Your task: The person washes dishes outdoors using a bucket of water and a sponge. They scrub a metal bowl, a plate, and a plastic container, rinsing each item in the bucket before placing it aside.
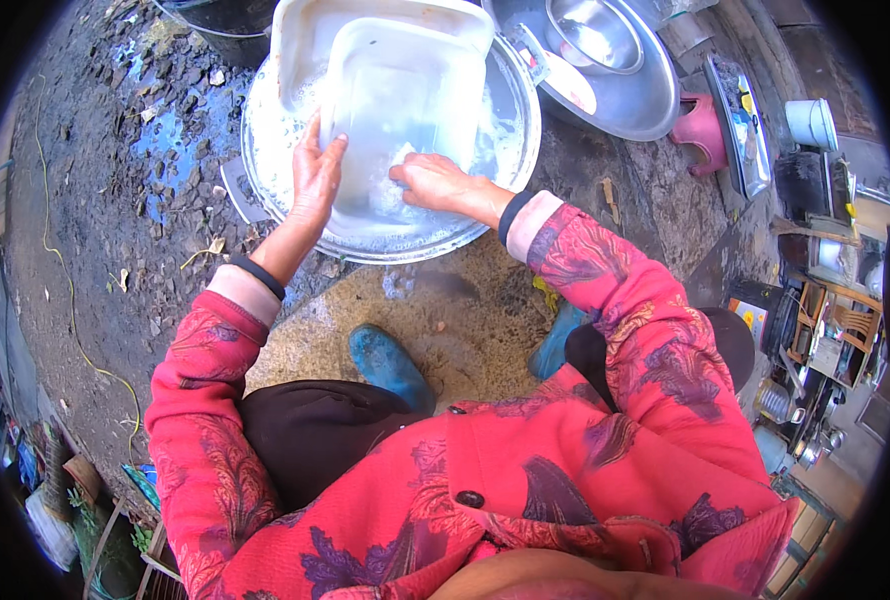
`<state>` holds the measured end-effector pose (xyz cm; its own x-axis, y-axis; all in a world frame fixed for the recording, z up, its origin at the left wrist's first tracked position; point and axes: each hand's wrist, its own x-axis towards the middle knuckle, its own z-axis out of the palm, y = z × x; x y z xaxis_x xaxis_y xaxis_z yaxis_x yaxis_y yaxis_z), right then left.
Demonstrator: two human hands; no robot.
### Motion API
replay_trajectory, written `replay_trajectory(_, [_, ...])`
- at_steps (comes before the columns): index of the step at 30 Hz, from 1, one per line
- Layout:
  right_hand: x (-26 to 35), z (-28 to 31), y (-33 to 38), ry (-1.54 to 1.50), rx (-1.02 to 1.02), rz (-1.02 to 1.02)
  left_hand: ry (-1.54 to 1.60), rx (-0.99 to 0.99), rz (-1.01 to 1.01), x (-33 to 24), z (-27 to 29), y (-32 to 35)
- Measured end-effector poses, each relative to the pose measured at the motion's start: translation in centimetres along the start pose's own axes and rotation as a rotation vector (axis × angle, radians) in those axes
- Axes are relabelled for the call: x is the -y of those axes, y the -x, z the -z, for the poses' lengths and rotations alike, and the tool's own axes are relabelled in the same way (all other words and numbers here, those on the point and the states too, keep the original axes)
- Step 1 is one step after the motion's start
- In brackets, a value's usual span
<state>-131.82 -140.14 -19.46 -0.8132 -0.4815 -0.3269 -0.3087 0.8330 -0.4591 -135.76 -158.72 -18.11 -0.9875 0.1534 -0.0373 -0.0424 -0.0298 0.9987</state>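
A translucent white rectangular plastic tub (pixel 405 60) lies tilted in a large round basin (pixel 532 105) of sudsy water. My left hand (pixel 317 180) grips the tub's left side, thumb over the rim. Inside the tub, my right hand (pixel 443 186) is closed on a whitish wad (pixel 401 155) pressed against the wet, soapy bottom; whether it is a cloth or a scrubber I cannot tell. A second, larger off-white tub (pixel 300 50) sits behind the first, partly hidden by it.
Right of the basin stands a wide metal basin (pixel 655 100) holding a steel bowl (pixel 597 35). Farther right are a pink stool (pixel 700 135) bearing a tray and a pale bucket (pixel 811 123). A dark bucket (pixel 230 20) is at the back left. A yellow cord (pixel 70 290) crosses the muddy ground.
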Motion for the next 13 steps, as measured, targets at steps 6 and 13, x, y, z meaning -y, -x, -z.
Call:
replay_trajectory(6, [0.0,1.6,-7.0,-0.608,-0.515,-0.066,0.055,0.097,0.280,0.7,-0.1,0.8])
replay_trajectory(13, [-2.7,8.0,-8.7,0.174,-0.771,0.096,0.057,0.047,0.103,-1.0,-0.7,0.4])
